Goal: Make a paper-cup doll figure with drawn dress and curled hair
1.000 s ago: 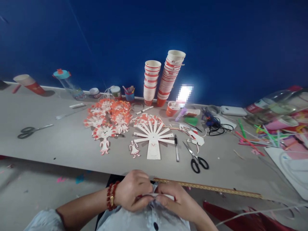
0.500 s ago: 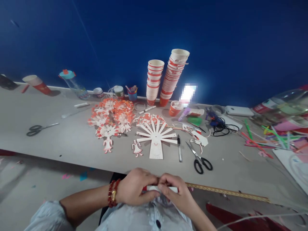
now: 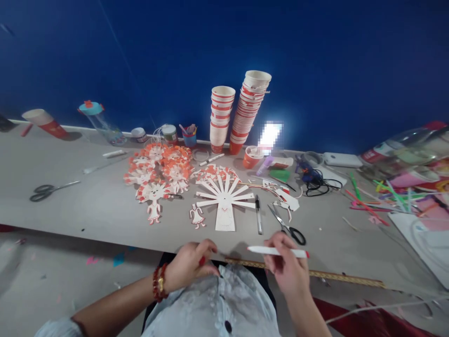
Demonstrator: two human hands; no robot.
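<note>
A white felt-tip marker [image 3: 259, 250] with a red tip lies level in the fingers of my right hand [image 3: 289, 262], its tip pointing left. My left hand [image 3: 191, 264], with a beaded bracelet at the wrist, is closed around a small red marker cap [image 3: 202, 261]. Beyond the hands, a white paper cut-out with fanned strips [image 3: 224, 210] lies flat, a small face drawn at its middle. Left of it is a small red-edged paper dress figure [image 3: 197, 216]. A black-capped pen [image 3: 258, 215] and black-handled scissors [image 3: 287, 227] lie to its right.
Red-and-white paper figures [image 3: 157, 168] pile up at the left. Two tall stacks of paper cups [image 3: 222, 117] stand by the blue wall. More scissors [image 3: 52, 189] lie far left; coloured strips [image 3: 400, 196] and a tangled dark cord [image 3: 315, 182] are right. A patterned strip [image 3: 345, 278] runs along the table's front edge.
My hands have moved apart from in front of the shirt. The marker is uncapped, its red tip bare in my right hand, while the red cap stays in my left.
</note>
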